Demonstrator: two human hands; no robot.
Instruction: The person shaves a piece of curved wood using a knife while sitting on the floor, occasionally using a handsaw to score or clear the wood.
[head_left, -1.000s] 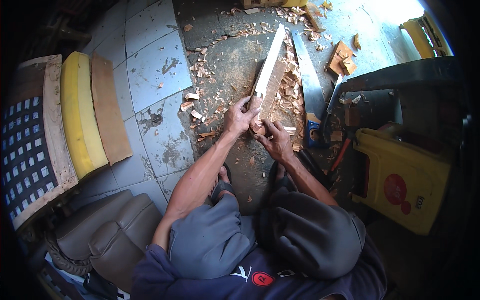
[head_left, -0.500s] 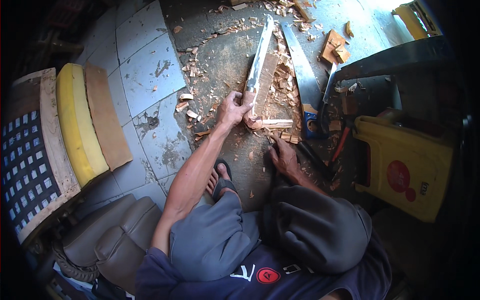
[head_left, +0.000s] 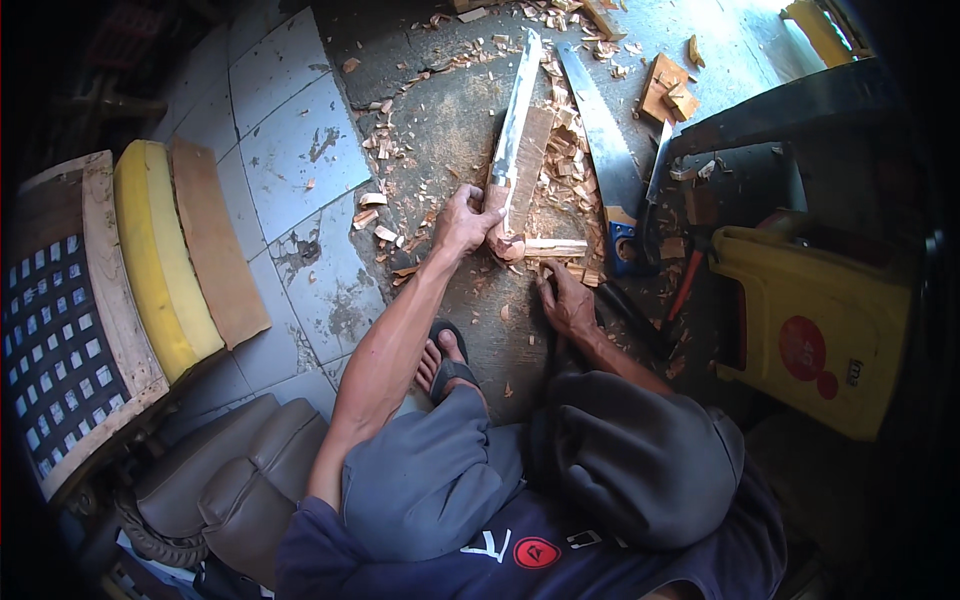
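In my left hand [head_left: 462, 220] is a machete [head_left: 518, 110], gripped at its carved wooden handle with the thumb laid across. Its long pale blade points away from me, over a flat wooden board [head_left: 536, 140] on the floor. A short wood strip [head_left: 556, 247] lies just right of the handle's rounded end. Close below that strip is my right hand [head_left: 568, 302], low over the floor with its fingers curled together. Whatever its fingertips pinch, if anything, is too small to make out.
A handsaw [head_left: 600, 125] and a black-handled knife [head_left: 657, 185] lie to the right, among wood shavings [head_left: 568, 170]. Beyond them are small wood blocks [head_left: 662, 88]. A yellow plastic stool [head_left: 815, 330] lies at right. Foam-edged seating [head_left: 165, 260] stands at left, beside pale tiles [head_left: 300, 125].
My right hand has shifted very slightly, its fingers drawing in near the wood strip. The left hand keeps its grip on the machete handle. The view has tilted a little.
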